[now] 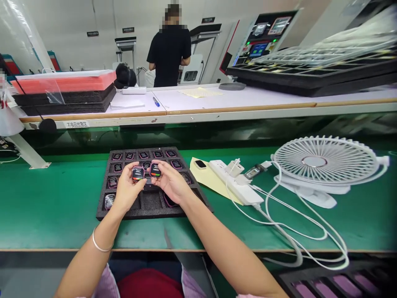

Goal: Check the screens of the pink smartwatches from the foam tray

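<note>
My left hand grips a smartwatch body with a lit screen, thumb at its lower edge. A second smartwatch body, also lit, is pinched in my right hand. The two watches are side by side, a small gap apart, above a black foam tray. Several more watch bodies with purplish edges sit in the tray's pockets, among them one at the front left. My hands and forearms cover part of the tray's middle and front rows.
Right of the tray, a gold-edged watch lies on yellow paper beside a white power strip. White cables loop to a white fan. A raised shelf runs behind, with foam stacks; a person stands beyond.
</note>
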Demonstrator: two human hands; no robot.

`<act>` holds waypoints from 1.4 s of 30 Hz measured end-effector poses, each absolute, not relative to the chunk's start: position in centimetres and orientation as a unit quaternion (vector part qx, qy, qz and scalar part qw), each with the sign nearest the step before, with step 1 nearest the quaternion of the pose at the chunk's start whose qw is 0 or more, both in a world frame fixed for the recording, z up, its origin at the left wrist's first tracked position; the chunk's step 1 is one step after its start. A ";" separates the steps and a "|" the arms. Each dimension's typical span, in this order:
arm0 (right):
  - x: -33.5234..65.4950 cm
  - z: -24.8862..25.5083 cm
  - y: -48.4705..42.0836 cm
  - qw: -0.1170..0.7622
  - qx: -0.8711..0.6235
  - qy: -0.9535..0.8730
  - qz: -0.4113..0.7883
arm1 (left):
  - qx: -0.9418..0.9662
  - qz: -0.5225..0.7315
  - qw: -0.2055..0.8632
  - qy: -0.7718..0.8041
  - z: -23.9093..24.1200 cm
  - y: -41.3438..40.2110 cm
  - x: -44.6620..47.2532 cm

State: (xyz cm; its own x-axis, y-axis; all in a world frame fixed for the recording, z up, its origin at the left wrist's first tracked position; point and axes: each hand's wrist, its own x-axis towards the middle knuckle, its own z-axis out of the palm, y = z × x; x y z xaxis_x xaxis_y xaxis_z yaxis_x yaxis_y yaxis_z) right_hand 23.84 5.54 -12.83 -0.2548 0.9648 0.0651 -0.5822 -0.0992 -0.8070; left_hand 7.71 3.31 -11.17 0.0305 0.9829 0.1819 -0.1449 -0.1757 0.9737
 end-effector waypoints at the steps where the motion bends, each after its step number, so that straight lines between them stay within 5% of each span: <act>1: 23.8 -12.7 5.5 0.558 -0.253 -0.388 0.689 | 0.517 0.565 0.502 0.402 -11.1 3.2 7.8; 42: 24.2 -11.2 4.0 0.555 -0.240 -0.506 0.615 | 0.546 0.598 0.483 0.333 -11.8 3.3 7.3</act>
